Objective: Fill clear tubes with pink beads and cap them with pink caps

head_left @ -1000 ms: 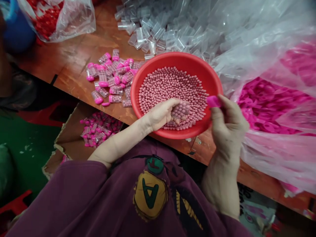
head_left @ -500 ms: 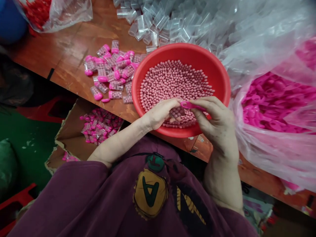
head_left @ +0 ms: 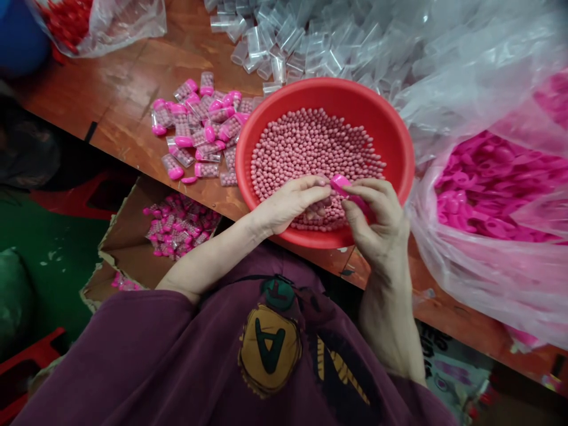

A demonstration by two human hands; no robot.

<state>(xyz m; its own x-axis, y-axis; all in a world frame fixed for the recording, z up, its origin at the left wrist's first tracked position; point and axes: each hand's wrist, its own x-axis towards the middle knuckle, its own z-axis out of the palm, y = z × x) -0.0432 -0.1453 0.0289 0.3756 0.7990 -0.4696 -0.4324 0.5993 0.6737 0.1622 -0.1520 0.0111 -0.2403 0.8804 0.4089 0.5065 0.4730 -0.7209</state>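
So the pink cap (head_left: 340, 182) just tipped up in the right hand (head_left: 377, 216), pinched thumb-to-finger, just beside the left hand (head_left: 290, 205), which is curled around a mostly hidden clear tube (head_left: 325, 203). They're being lined up, I'd guess, over the red bowl (head_left: 402, 145).

Light is dim and soft, with a dull sheen on the wooden tabletop (head_left: 128, 83) at ten o'clock and small glints on the clear plastic tubes (head_left: 278, 66) at twelve. Deep shadow darkens nine o'clock; wide-angle stretch and softness smear the translucent plastic bag (head_left: 465, 100) at two.
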